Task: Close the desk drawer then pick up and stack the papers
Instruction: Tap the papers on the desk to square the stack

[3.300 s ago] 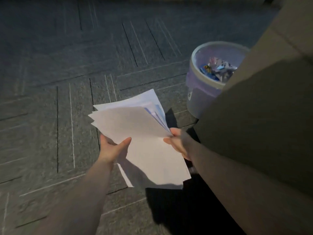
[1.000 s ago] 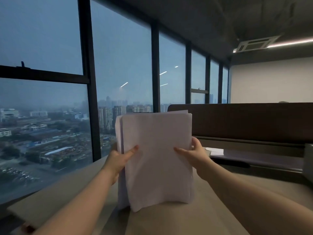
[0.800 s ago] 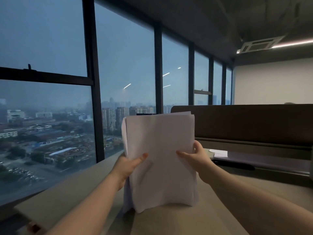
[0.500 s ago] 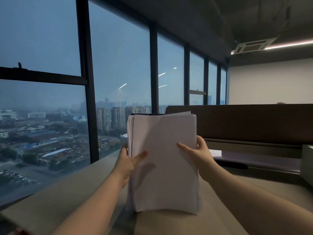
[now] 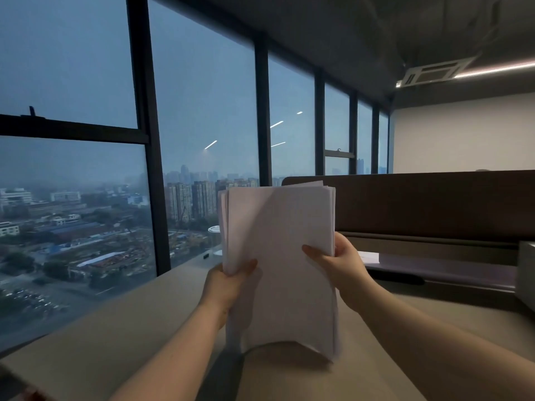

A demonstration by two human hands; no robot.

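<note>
A stack of white papers (image 5: 279, 256) stands upright on its lower edge on the light wooden desk (image 5: 115, 342), in the middle of the view. My left hand (image 5: 228, 285) grips the stack's left edge, thumb in front. My right hand (image 5: 335, 264) grips the right edge at about mid-height. The sheets' top edges are nearly level, with a few corners sticking out. The lower edge bows up in the middle. No drawer is in view.
A dark brown partition (image 5: 434, 204) with a shelf (image 5: 448, 264) runs across the right behind the desk. A loose sheet (image 5: 369, 257) lies on that shelf. Tall windows (image 5: 86, 169) fill the left. A pale box edge (image 5: 525, 273) sits at the far right.
Earlier the papers were a loose fan held low over the carpet by a bin. Over the last second they stand on the desk, and both hands have slid outward to the side edges.
</note>
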